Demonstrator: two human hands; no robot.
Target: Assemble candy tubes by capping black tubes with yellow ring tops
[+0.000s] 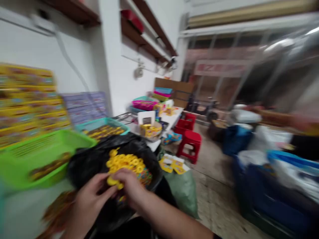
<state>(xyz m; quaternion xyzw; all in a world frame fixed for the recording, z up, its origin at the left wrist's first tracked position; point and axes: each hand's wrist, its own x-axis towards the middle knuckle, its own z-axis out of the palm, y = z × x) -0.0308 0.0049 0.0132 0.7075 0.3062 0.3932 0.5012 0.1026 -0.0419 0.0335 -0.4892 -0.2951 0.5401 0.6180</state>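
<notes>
A black plastic bag [92, 162] lies open on the table with a heap of small yellow ring pieces [127, 162] inside. My left hand [89, 202] and my right hand [131, 187] meet at the bag's near edge. Both pinch yellow ring pieces [112, 182] between their fingertips. The picture is smeared by motion.
A green basket [37, 156] sits left of the bag, a teal basket [99, 127] behind it. Yellow boxes [27, 99] are stacked at the far left wall. Red stools [189, 139] stand on the floor. Blue crates [281, 186] fill the right side. Another person's arm [286, 119] shows at right.
</notes>
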